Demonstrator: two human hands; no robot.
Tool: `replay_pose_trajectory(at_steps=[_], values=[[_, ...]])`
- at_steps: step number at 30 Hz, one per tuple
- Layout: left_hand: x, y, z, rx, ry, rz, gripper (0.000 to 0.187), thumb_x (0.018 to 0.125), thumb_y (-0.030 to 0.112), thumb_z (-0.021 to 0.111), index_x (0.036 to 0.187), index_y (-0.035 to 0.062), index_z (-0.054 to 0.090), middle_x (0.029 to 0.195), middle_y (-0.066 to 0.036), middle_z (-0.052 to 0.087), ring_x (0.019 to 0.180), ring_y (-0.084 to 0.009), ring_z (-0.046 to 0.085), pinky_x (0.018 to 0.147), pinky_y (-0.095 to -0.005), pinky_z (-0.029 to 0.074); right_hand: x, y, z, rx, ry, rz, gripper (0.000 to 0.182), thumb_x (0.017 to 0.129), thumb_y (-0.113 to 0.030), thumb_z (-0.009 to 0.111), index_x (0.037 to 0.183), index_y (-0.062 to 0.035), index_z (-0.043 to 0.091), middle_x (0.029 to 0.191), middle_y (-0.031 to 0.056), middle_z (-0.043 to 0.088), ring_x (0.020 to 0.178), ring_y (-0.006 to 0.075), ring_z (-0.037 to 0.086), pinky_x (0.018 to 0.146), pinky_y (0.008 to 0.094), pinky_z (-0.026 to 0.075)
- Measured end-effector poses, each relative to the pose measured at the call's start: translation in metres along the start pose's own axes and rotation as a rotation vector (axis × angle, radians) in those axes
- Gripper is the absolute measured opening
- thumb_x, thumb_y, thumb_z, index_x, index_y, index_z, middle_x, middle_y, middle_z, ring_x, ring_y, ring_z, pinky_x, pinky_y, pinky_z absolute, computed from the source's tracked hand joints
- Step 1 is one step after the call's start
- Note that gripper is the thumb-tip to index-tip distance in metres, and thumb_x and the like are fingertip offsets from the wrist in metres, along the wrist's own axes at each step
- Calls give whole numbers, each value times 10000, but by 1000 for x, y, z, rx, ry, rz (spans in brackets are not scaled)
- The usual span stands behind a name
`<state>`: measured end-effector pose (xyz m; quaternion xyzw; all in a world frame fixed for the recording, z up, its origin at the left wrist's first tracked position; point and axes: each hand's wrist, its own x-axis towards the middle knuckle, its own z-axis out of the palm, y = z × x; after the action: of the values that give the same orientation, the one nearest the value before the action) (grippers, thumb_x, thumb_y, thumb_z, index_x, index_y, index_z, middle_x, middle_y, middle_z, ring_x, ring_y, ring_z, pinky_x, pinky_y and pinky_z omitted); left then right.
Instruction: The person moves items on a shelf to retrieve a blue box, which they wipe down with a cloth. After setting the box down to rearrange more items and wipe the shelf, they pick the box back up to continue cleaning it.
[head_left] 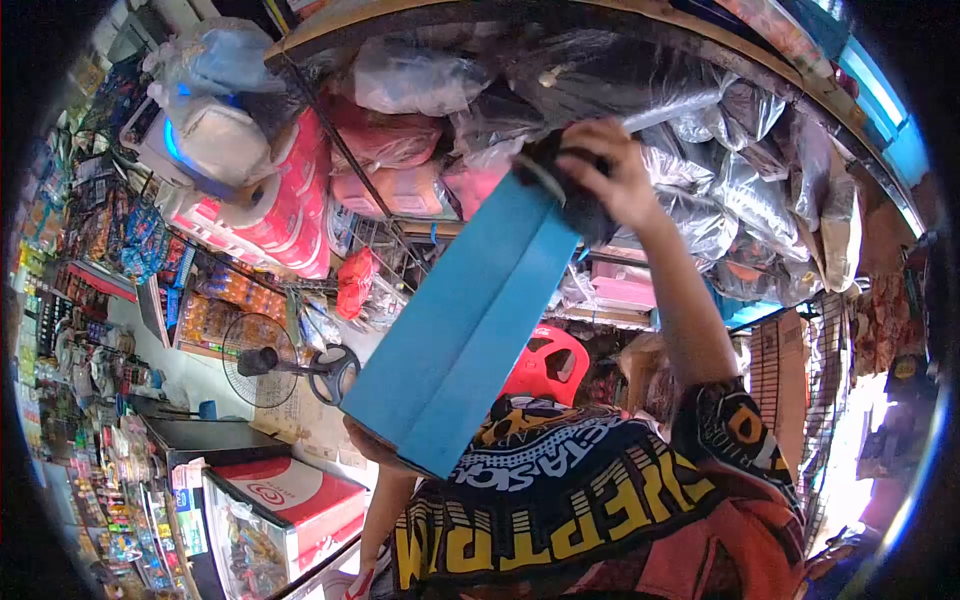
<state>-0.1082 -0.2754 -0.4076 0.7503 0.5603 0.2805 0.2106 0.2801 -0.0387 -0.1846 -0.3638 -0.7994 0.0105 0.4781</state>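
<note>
A long blue box [465,325] is tilted across the middle of the view, one end up and to the right, the other low on the left. My right hand [605,170] is raised at its upper end, fingers closed on a dark object [565,185] that is blurred and touches or overlaps that end. What this object is cannot be made out. My left hand [372,440] supports the lower end from beneath; its fingers are mostly hidden behind the box.
Plastic-wrapped goods [420,80] fill the shelf above. Pink packs of rolls [290,200] stand at the upper left. A fan [260,360] and a red-topped freezer [290,490] are lower left. Behind the box is a red chair [550,365]; a wire rack [825,390] is at right.
</note>
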Motion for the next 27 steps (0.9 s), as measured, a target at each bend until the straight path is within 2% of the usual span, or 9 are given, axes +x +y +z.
replay_pose_trajectory(at_steps=[4, 7, 9, 11, 15, 17, 19, 21, 27], values=[[1, -55, 31, -29, 254, 352, 610, 666, 277, 643, 1161, 30, 387, 1069, -151, 488, 997, -319, 459, 866, -400, 360, -7, -6, 5, -143, 48, 122, 265, 658, -325, 646, 737, -72, 639, 837, 73, 592, 782, 243, 474, 738, 354, 367], [45, 25, 12, 99, 413, 8, 1119, 518, 400, 741, 1298, -2, 46, 1300, -195, 209, 1154, -365, 302, 952, -459, 260, -3, -60, 36, 44, 114, -17, 219, 647, -314, 624, 772, -134, 624, 837, 52, 568, 800, 250, 452, 732, 365, 321], [96, 94, 0, -377, 783, 58, 1181, 449, 349, 769, 1302, 4, 28, 1293, -208, 209, 1153, -349, 310, 955, -439, 254, -10, -117, 56, 143, 102, -87, 337, 642, -346, 617, 929, -173, 574, 1006, 35, 524, 954, 260, 435, 825, 456, 271], [113, 105, -2, -501, 728, 59, 1005, 583, 351, 698, 1299, 3, 86, 1304, -177, 209, 1147, -302, 324, 964, -424, 249, -31, -157, 81, 206, 81, -120, 506, 699, -419, 563, 1165, -248, 464, 1229, 33, 403, 1166, 299, 312, 955, 573, 90], [114, 81, 1, -969, 769, -9, 549, 803, 313, 424, 1251, 24, 292, 1244, -122, 359, 1104, -218, 383, 918, -377, 335, -43, -139, 94, -70, -75, -255, 579, 657, -394, 589, 1191, -216, 454, 1311, 89, 315, 1209, 346, 249, 953, 568, 78], [123, 147, -26, -1205, 853, -181, 752, 536, 190, 666, 1177, 19, 311, 1012, -97, 444, 901, -222, 464, 766, -342, 408, -45, -96, 84, -124, -76, -68, 576, 670, -343, 582, 1206, -189, 437, 1318, 139, 289, 1218, 350, 227, 969, 528, 104], [114, 148, -32, -1276, 846, -262, 738, 546, 206, 659, 1176, 30, 316, 1014, -111, 445, 916, -222, 461, 768, -331, 398, -45, -51, 76, -321, -23, 166, 593, 732, -299, 542, 1277, -176, 343, 1359, 184, 174, 1240, 377, 153, 1000, 461, 108], [110, 142, -32, -1260, 848, -263, 739, 547, 211, 658, 1176, 29, 315, 1015, -113, 446, 918, -220, 459, 773, -331, 394, -45, -38, 78, -295, 87, 309, 628, 737, -417, 545, 1295, -261, 302, 1388, 141, 119, 1258, 388, 93, 931, 604, 75], [130, 141, -46, -1188, 879, -183, 686, 590, 189, 635, 1173, 22, 314, 1013, -113, 455, 914, -215, 464, 783, -330, 394, -59, -135, 103, -74, -342, -50, 636, 672, -545, 549, 1243, -324, 378, 1383, 176, 90, 1253, 425, 34, 903, 660, 25]])
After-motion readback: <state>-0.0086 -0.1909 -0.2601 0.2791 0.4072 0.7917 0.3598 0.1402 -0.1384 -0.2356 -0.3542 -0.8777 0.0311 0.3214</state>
